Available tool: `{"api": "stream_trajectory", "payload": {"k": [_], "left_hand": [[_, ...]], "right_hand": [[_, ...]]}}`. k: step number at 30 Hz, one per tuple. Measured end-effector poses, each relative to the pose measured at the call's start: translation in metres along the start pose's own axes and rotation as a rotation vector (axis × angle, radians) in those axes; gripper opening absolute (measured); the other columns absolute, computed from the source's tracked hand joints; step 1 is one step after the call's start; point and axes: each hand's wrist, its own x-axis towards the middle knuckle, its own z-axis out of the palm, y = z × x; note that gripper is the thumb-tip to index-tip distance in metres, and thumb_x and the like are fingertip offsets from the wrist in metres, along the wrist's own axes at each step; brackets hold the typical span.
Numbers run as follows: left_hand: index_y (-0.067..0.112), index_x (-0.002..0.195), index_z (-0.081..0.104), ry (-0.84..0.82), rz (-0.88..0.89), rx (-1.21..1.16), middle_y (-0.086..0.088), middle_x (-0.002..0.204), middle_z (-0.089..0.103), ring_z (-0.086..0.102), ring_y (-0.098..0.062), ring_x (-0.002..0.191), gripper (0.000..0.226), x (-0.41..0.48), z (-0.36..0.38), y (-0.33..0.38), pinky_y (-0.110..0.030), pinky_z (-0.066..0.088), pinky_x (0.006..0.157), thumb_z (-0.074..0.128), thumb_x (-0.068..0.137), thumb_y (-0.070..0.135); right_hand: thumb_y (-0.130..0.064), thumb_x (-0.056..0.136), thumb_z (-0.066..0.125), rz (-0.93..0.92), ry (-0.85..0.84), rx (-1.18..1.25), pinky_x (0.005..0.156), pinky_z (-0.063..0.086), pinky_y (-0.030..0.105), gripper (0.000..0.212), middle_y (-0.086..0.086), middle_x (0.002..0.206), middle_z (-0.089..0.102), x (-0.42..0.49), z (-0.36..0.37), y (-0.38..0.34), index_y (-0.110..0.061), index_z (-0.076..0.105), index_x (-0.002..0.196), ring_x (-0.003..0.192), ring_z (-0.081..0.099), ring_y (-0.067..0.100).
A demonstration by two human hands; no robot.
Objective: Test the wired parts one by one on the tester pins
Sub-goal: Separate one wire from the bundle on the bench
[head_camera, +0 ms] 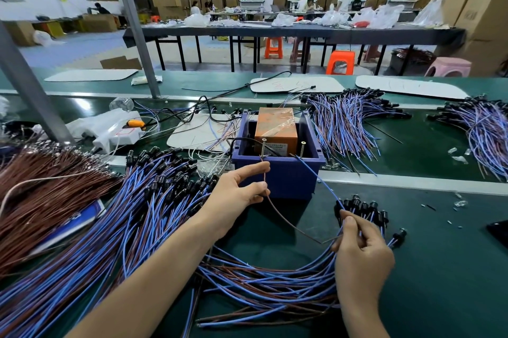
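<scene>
Wired part: brown lead [288,221], blue lead [316,175]; likely light, limp and springy. Left hand [236,192] pinches the brown lead, thumb to forefinger, below the tester pin [264,148] at 12 o'clock. Right hand [360,249], at 4 o'clock, curls round the bundle [275,282]. Best held near the tips.

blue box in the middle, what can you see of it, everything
The blue box is an open-topped plastic bin, upright on the green bench. Inside stands an orange block wrapped in clear tape. Two screws stand up at its front rim. The left hand holds a brown wire by the left screw; a blue wire reaches the right one.
</scene>
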Motion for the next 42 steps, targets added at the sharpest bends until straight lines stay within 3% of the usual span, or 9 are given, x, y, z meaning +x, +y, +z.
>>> {"api": "stream_trajectory", "payload": {"k": [3,5,12,16,21,32,35,38,42], "left_hand": [[0.026,0.112,0.067,0.010,-0.002,0.006,0.011,0.114,0.068,0.066,-0.007,0.074,0.036,0.000,0.000,-0.001,-0.015,0.050,0.066,0.057,0.091,-0.001],[0.024,0.113,0.066,0.018,-0.005,0.005,0.010,0.113,0.068,0.066,-0.007,0.073,0.035,0.000,0.001,0.000,-0.015,0.050,0.066,0.057,0.091,-0.001],[0.024,0.110,0.066,0.021,-0.002,-0.012,0.009,0.113,0.068,0.066,-0.006,0.069,0.035,-0.001,0.003,0.001,-0.015,0.051,0.064,0.056,0.090,-0.003],[0.024,0.109,0.067,0.023,-0.005,-0.014,0.007,0.114,0.068,0.066,-0.007,0.070,0.034,-0.001,0.002,0.002,-0.016,0.051,0.065,0.057,0.091,-0.002],[0.023,0.109,0.067,0.030,-0.014,-0.016,0.006,0.113,0.068,0.066,-0.006,0.069,0.033,-0.001,0.002,0.003,-0.015,0.051,0.063,0.057,0.091,-0.002],[0.023,0.107,0.067,0.039,-0.020,0.030,0.007,0.112,0.069,0.066,-0.007,0.070,0.030,-0.003,0.002,0.006,-0.017,0.051,0.064,0.056,0.092,0.000],[0.019,0.095,0.068,0.037,-0.029,0.087,0.003,0.101,0.072,0.065,-0.009,0.070,0.022,-0.005,0.002,0.009,-0.021,0.049,0.065,0.051,0.094,0.004],[0.013,0.074,0.055,0.074,-0.010,-0.019,-0.007,0.074,0.073,0.065,-0.015,0.066,0.027,-0.004,-0.001,0.019,-0.027,0.045,0.065,0.037,0.093,0.007],[0.013,0.073,0.047,0.135,0.071,-0.105,-0.010,0.055,0.065,0.063,-0.021,0.056,0.028,-0.001,-0.028,0.039,-0.034,0.046,0.068,0.025,0.091,0.011]], "right_hand": [[-0.012,0.093,0.053,0.006,0.021,-0.008,0.067,0.051,0.042,0.020,0.018,0.085,0.066,-0.001,0.000,0.001,-0.022,0.070,0.088,0.068,0.059,0.030],[-0.011,0.093,0.054,0.015,0.052,0.007,0.072,0.051,0.047,0.020,0.020,0.087,0.067,0.000,0.000,0.000,-0.021,0.070,0.087,0.074,0.062,0.033],[-0.012,0.093,0.054,0.026,0.045,0.003,0.071,0.050,0.043,0.019,0.020,0.087,0.067,0.002,0.001,0.001,-0.019,0.071,0.087,0.073,0.061,0.029],[-0.011,0.092,0.055,0.007,0.038,-0.002,0.054,0.042,0.027,0.023,0.016,0.078,0.066,0.001,-0.001,0.001,-0.024,0.069,0.079,0.058,0.053,0.022],[-0.012,0.092,0.054,0.029,0.034,-0.001,0.054,0.040,0.033,0.023,0.016,0.077,0.066,0.003,-0.001,0.005,-0.024,0.070,0.080,0.058,0.052,0.026],[-0.013,0.091,0.054,0.020,0.015,-0.010,0.049,0.036,0.030,0.023,0.014,0.076,0.065,0.003,-0.001,0.008,-0.022,0.071,0.078,0.053,0.047,0.023],[-0.012,0.090,0.054,0.012,0.020,-0.007,0.043,0.033,0.024,0.023,0.010,0.065,0.061,0.003,-0.002,0.009,-0.020,0.071,0.077,0.048,0.043,0.019],[-0.004,0.088,0.054,-0.024,-0.005,0.062,0.041,0.027,0.024,0.029,-0.003,0.049,0.049,0.001,-0.003,0.005,-0.018,0.067,0.067,0.044,0.035,0.016],[-0.010,0.079,0.050,-0.132,-0.268,0.210,0.042,0.023,0.023,0.024,-0.002,0.045,0.043,-0.005,-0.004,-0.005,-0.015,0.058,0.057,0.044,0.031,0.012]]}}
